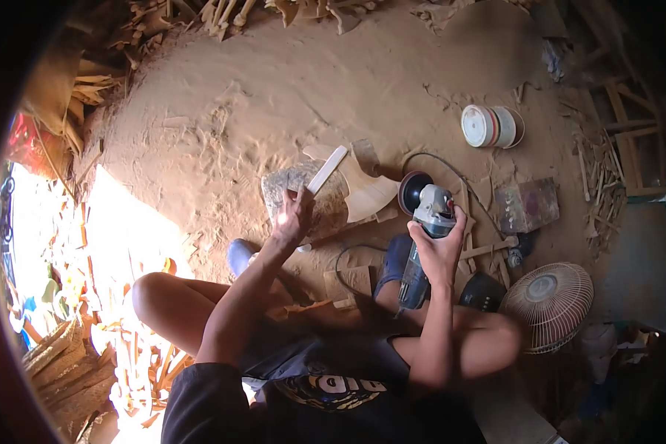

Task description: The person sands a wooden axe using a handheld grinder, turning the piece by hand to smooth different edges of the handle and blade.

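Pinched in the fingers of my left hand (293,214) is a flat pale strip (327,170), which slants up and to the right over a rough block (288,185). My right hand (440,251) is wrapped round an angle grinder (414,277) with a dark round disc (414,192) at its head. Between the strip and the disc lies a curved pale piece (370,194), partly on the block. The undersides of both hands' grips are hidden.
A white bucket (479,126) lies on its side on the sandy ground. To the right are a stained box (527,205) and a round fan (546,307). A cable (459,174) curves behind the grinder. Scrap pieces (607,170) are heaped at the edges.
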Tool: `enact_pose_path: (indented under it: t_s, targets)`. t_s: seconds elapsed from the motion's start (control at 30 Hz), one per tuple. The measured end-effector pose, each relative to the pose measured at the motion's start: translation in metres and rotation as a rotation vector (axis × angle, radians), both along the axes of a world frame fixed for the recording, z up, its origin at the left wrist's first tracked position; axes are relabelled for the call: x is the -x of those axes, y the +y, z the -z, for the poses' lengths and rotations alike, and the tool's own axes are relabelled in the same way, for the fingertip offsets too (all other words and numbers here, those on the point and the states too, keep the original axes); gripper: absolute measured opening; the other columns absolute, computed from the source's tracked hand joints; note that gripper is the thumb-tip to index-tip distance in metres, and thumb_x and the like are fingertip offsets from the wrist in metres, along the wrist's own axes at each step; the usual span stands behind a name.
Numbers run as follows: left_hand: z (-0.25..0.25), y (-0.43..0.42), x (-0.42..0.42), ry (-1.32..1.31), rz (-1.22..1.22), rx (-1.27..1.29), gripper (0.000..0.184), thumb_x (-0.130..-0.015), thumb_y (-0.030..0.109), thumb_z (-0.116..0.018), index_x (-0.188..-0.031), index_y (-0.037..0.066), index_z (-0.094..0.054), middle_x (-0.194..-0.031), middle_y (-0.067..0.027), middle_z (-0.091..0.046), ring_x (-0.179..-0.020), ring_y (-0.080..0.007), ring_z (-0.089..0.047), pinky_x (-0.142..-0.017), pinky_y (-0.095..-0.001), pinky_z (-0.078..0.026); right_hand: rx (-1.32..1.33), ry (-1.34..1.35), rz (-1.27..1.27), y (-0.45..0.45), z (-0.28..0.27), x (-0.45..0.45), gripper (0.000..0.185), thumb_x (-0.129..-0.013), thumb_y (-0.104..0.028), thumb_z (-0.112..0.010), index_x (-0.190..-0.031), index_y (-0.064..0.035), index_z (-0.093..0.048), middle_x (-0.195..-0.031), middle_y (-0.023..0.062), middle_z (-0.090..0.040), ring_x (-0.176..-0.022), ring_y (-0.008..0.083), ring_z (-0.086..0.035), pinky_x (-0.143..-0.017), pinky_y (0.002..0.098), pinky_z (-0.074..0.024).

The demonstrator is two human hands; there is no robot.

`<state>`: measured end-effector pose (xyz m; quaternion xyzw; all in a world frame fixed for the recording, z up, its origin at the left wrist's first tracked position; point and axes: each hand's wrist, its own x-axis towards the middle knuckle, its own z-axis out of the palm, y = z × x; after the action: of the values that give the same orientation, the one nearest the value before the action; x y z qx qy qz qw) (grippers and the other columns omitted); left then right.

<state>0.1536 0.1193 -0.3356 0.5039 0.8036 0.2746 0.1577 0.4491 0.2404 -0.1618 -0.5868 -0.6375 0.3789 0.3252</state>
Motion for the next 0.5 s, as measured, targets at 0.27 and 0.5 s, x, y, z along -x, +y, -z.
enact_pose_path:
  t_s: [0.27, 0.5]
  targets:
    - [-0.066, -0.032, -0.08, -0.59, -0.488, -0.109, 0.033, -0.087, 0.015, -0.071, -0.108, -0.002, -0.051, -0.091, -0.0183, -0.069, -0.075, -0.0324, -0.068, -0.069, -0.0441, -0.054, -0.111, -0.038, -0.129, -0.01, -0.042, 0.03, 0.085, -0.079, -0.02, -0.085, -0.148, -0.0021, -0.037, -0.134, 0.0256, -0.058, -0.12, 0.0368, -0.062, -0.102, 0.0464, -0.0499]
    - [-0.038, -0.065, -0.155, -1.532, -0.777, -0.106, 0.014, -0.095, 0.009, -0.058, -0.104, 0.006, -0.048, -0.073, -0.0037, -0.053, -0.056, -0.0147, -0.055, -0.05, -0.033, -0.049, -0.063, -0.061, -0.429, -0.029, -0.017, 0.069, 0.094, -0.082, -0.014, -0.079, -0.161, -0.0089, -0.028, -0.148, 0.0248, -0.051, -0.136, 0.0347, -0.054, -0.112, 0.0434, -0.0436]
